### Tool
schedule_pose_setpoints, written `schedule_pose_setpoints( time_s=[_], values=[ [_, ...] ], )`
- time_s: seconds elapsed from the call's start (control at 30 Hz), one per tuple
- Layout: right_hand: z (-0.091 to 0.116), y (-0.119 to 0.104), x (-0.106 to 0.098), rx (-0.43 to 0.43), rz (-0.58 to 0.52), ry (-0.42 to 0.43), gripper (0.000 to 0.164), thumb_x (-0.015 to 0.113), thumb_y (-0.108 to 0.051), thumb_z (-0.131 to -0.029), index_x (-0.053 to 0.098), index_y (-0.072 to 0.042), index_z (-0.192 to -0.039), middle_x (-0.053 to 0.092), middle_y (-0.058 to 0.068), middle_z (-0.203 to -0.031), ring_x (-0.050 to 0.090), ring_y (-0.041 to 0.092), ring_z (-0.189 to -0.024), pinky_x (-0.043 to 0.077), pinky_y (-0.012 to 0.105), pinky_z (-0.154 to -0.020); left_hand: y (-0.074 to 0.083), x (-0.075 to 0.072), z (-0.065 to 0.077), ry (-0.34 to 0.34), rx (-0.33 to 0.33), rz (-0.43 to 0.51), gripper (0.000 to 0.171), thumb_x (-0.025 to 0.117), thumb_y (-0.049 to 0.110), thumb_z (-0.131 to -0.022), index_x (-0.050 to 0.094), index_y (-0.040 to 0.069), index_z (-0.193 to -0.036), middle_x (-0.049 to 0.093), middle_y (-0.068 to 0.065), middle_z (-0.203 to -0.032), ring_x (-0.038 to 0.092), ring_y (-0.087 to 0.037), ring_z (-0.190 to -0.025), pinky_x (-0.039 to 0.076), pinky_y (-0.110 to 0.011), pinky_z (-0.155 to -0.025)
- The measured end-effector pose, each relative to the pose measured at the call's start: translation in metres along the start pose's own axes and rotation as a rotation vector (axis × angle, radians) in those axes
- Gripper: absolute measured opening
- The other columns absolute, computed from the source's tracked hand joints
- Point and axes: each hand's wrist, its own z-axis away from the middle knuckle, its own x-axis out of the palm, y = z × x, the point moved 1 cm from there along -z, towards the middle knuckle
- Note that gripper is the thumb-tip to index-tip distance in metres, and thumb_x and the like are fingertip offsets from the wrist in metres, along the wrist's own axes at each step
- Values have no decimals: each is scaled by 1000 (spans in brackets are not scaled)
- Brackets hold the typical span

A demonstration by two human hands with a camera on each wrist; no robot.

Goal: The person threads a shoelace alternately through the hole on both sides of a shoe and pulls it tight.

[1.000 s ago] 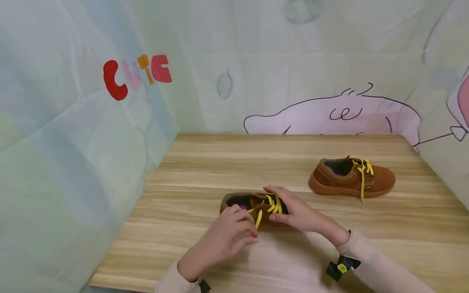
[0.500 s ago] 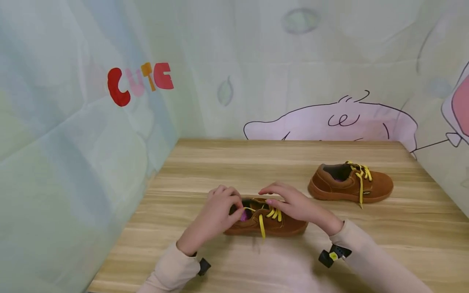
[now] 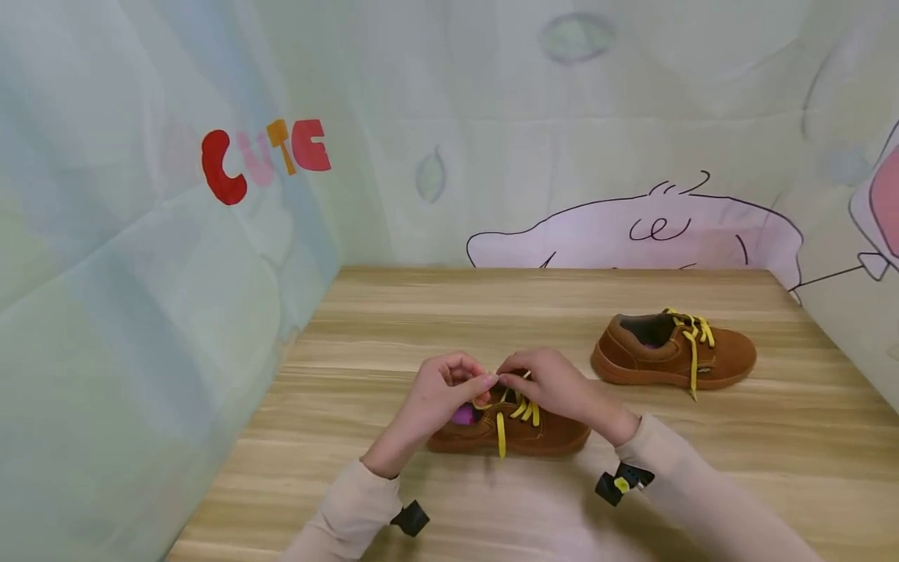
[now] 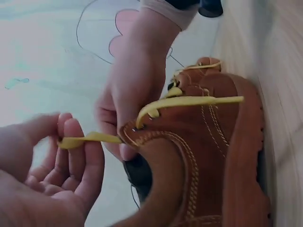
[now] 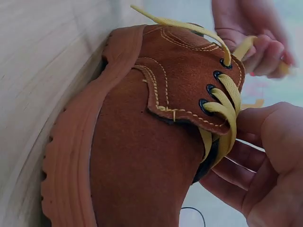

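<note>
A brown shoe [image 3: 555,435] with yellow laces stands on the table under both hands, toe to the right. My left hand [image 3: 444,394] pinches one shoelace [image 4: 102,137] between thumb and fingers, drawn out from the top eyelet. The other lace end [image 5: 165,21] hangs over the near side. My right hand [image 3: 562,390] is over the lacing, its fingers curled and gripping the shoe at the tongue; part of that grip is hidden behind the eyelet flap. A purple patch [image 3: 463,415] shows inside the shoe opening.
A second brown shoe [image 3: 674,355] with yellow laces stands farther back at the right, toe to the right. The wooden table [image 3: 421,312] is enclosed by printed cloth walls [image 3: 393,101] at the back and sides.
My left hand has gone from the shoe's heel opening up and right to the top eyelets with a lace. My right hand has shifted slightly left, its fingers now close to the left hand.
</note>
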Motion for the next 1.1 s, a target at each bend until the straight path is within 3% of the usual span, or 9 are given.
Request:
schedule_pose_setpoints(
  time_s=[0.1, 0.2, 0.4, 0.6, 0.9, 1.1],
  values=[
    [-2, 2, 0, 58, -43, 4, 14, 60, -21, -93, 73, -17, -94, 73, -5, -90, 64, 5, -80, 51, 20, -71, -7, 1, -2, 19, -4, -113, 19, 67, 19, -87, 67, 6, -101, 71, -7, -78, 62, -12, -58, 54, -29, -56],
    [-2, 5, -1, 119, -88, -6, 13, 60, -21, -92, 73, -20, -94, 73, -6, -90, 62, 4, -79, 50, 21, -71, -11, 3, -3, 36, 10, -270, 18, 65, 15, -88, 69, 9, -105, 74, -10, -86, 62, -13, -53, 54, -31, -53],
    [-3, 7, -1, 144, -141, -6, 14, 59, -25, -93, 73, -22, -93, 73, -7, -91, 63, 5, -81, 50, 23, -73, -14, 10, -3, 157, 71, -492, 8, 66, 17, -87, 72, 11, -89, 73, -4, -78, 57, -6, -44, 48, -23, -43],
    [-4, 8, 1, 179, -172, -1, 13, 60, -26, -92, 73, -24, -91, 73, -8, -89, 63, 5, -82, 50, 25, -76, -15, 16, -3, 225, 78, -567, 8, 69, 17, -84, 71, 11, -79, 71, -1, -67, 53, 0, -39, 44, -21, -39],
    [-3, 10, 2, 176, -202, -5, 14, 59, -30, -92, 73, -27, -91, 72, -10, -89, 62, 4, -81, 50, 25, -75, -16, 21, -8, 257, 107, -672, 10, 71, 19, -81, 72, 14, -71, 68, 4, -62, 49, 2, -47, 41, -16, -44],
    [-3, 15, 3, 183, -276, -18, 16, 56, -28, -95, 71, -25, -92, 72, -7, -91, 62, 7, -86, 51, 26, -78, -19, 23, -11, 258, 135, -689, 12, 71, 21, -82, 72, 14, -73, 70, 4, -66, 51, 2, -50, 42, -15, -46]
  ],
)
